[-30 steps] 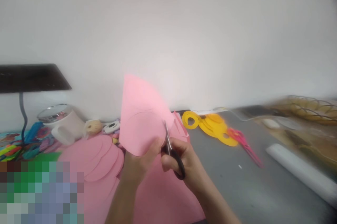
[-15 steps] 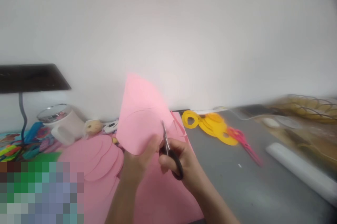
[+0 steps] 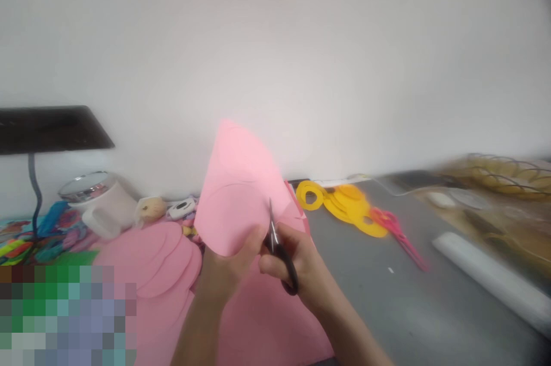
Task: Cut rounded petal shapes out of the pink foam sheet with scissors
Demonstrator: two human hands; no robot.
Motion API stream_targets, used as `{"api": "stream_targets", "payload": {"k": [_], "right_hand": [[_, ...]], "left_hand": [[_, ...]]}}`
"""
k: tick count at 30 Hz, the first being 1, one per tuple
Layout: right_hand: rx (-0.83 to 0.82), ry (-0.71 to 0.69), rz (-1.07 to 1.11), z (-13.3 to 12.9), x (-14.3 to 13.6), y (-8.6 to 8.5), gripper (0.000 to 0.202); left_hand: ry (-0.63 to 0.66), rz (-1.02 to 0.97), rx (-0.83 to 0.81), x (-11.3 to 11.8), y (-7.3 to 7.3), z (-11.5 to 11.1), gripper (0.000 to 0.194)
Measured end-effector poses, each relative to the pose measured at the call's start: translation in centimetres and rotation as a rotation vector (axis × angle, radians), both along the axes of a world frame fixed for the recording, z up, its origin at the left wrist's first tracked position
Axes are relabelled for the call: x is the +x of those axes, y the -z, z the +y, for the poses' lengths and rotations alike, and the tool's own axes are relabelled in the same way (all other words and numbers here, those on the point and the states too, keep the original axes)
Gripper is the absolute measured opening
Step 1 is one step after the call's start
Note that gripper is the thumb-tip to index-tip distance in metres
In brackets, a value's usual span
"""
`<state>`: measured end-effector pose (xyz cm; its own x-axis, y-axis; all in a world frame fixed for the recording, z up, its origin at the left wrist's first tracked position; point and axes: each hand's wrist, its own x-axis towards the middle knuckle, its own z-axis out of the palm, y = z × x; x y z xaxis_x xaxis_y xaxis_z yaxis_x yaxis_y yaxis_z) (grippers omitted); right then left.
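My left hand (image 3: pixel 230 265) grips a sheet of pink paper (image 3: pixel 241 159) by its lower edge, thumb in front. A round outline shows on the sheet, and its top leans up toward the wall. In my right hand (image 3: pixel 295 260) is a pair of scissors (image 3: pixel 282 257) with black handles, the blades pointing up against the sheet's right side. Several cut pink paper circles (image 3: pixel 150 257) overlap to the left of my left hand. More pink paper (image 3: pixel 267 326) lies flat under both hands.
Yellow paper rings (image 3: pixel 310 195) and pink scissors (image 3: pixel 402 240) lie on the grey table (image 3: pixel 370 308) to the right. Farther right is a white roll-like object (image 3: pixel 486 274). A white mug (image 3: pixel 112 205) and a dark panel on a stand (image 3: pixel 55 129) are at left.
The pink sheet has shifted slightly right and turned, its top corner now farther right. The scissor blades have come closer together. Both hands stay in nearly the same place.
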<state>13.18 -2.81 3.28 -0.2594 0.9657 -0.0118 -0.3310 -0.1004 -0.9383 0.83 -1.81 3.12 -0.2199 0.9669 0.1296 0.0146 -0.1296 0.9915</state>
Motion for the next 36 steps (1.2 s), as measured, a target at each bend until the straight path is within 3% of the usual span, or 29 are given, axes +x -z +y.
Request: {"api": "stream_targets", "payload": {"k": [12,28,36], "right_hand": [[0.021,-0.005,-0.008,0.1,0.1,0.3,0.035],[-0.003,0.017,-0.062,-0.1,0.2,0.7,0.029],[-0.024,0.031,-0.122,-0.2,0.0,0.8,0.021]], "left_hand": [[0.033,0.011,0.013,0.1,0.0,-0.1,0.020],[0.025,-0.009,0.057,-0.6,1.9,1.1,0.021],[0.035,-0.051,0.020,-0.3,1.4,0.9,0.020]]}}
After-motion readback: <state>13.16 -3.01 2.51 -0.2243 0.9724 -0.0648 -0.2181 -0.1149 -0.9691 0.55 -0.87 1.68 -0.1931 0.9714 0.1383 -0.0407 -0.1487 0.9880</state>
